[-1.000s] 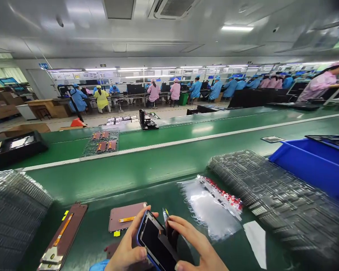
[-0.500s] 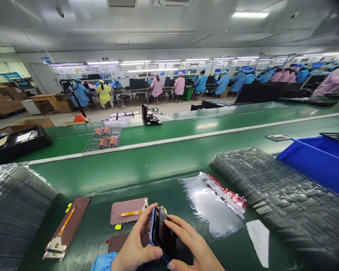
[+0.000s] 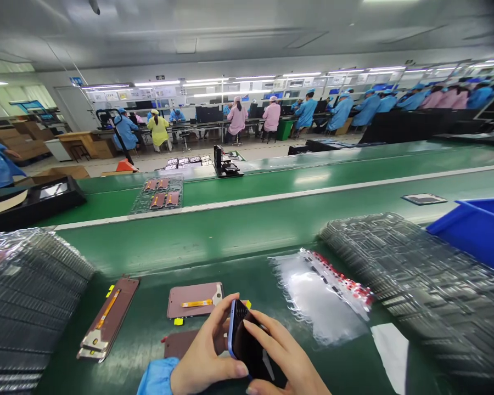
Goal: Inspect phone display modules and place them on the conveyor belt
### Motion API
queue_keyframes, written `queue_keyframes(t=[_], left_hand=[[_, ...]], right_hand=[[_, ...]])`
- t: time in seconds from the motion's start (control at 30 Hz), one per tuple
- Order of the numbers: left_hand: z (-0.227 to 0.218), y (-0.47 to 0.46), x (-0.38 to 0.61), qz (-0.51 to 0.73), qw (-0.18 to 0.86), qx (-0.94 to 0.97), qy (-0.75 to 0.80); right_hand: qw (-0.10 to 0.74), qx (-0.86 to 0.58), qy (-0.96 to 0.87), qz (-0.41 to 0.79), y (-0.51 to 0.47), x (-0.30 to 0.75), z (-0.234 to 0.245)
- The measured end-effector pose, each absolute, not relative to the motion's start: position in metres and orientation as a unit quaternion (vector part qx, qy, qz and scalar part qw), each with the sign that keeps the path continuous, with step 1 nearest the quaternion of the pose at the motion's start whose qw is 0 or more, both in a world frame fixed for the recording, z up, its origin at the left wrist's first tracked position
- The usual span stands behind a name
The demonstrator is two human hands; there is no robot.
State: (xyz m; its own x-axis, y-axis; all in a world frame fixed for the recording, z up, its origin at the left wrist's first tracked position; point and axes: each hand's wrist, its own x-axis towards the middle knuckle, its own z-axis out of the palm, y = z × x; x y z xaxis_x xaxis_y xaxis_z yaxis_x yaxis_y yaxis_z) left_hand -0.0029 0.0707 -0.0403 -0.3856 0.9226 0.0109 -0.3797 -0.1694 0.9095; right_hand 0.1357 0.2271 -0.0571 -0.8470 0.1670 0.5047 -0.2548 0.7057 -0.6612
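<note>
Blue-edged smartphone (image 3: 247,343) is gripped between both hands, tilted, dark face toward R hand, low over green conveyor belt (image 3: 247,241). L hand (image 3: 203,351) is closed round blue edge, thumb across lower part, fingers over upper corner; blue sleeve (image 3: 156,376) covers L wrist. R hand (image 3: 282,356) is curled over dark face, fingers angled toward L hand. Directly ahead of L hand, pink-brown display panel (image 3: 194,300) w/ yellow flex cable lies flat. Just below L hand, brown panel (image 3: 179,344) is partly hidden. Farther L of L hand, second panel (image 3: 109,318) lies angled. Beyond R hand, clear plastic bag (image 3: 319,296) w/ red-marked strips lies flat; white paper sheet (image 3: 391,351) is beside it. Stacked clear trays (image 3: 411,280) are farther R; blue bin (image 3: 477,230) is past them.
</note>
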Motion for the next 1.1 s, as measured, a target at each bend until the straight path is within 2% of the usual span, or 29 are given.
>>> queue_keyframes(t=[0.63,1.1], left_hand=[[-0.034,0.067,-0.001,0.676,0.444,0.34,0.48],[-0.029,0.062,0.0,0.665,0.445,0.353,0.485]], right_hand=[[0.294,0.049,-0.895,0.333,0.225,0.136,-0.058],[0.306,0.073,-0.883,0.347,0.224,0.136,-0.049]])
